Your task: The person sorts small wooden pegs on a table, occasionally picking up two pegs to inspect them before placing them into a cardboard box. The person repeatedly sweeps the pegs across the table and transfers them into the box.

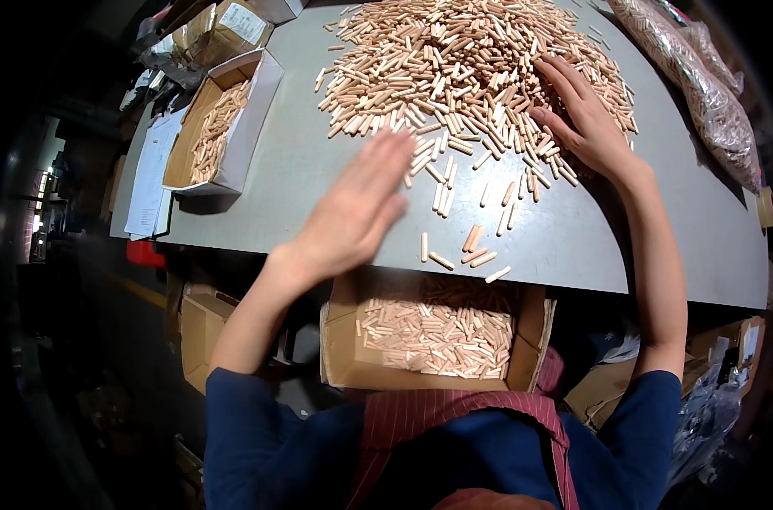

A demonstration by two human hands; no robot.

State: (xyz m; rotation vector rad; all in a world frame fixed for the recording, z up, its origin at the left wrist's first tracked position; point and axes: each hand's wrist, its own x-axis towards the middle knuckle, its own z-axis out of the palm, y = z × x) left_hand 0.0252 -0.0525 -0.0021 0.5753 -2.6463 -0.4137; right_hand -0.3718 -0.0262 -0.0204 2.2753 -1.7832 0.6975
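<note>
A large heap of wooden dowel pins [437,68] covers the far middle of the grey table [318,225], with several loose pins lying apart nearer the front edge. My right hand [584,119] rests on the heap's right side, its fingers spread and bent a little among the pins. To the left of the loose pins is my left hand [352,204], blurred, with fingers stretched out and the thumb apart; nothing shows in it. Below the table's front edge, close to my body, an open cardboard box [342,357] holds many more such pins.
A white-sided box [249,127] of dowel pins stands at the left on the table, next to papers [153,170] and a taped carton [225,34]. A clear plastic bag [697,85] of pins lies along the right edge, near a tape roll [767,206].
</note>
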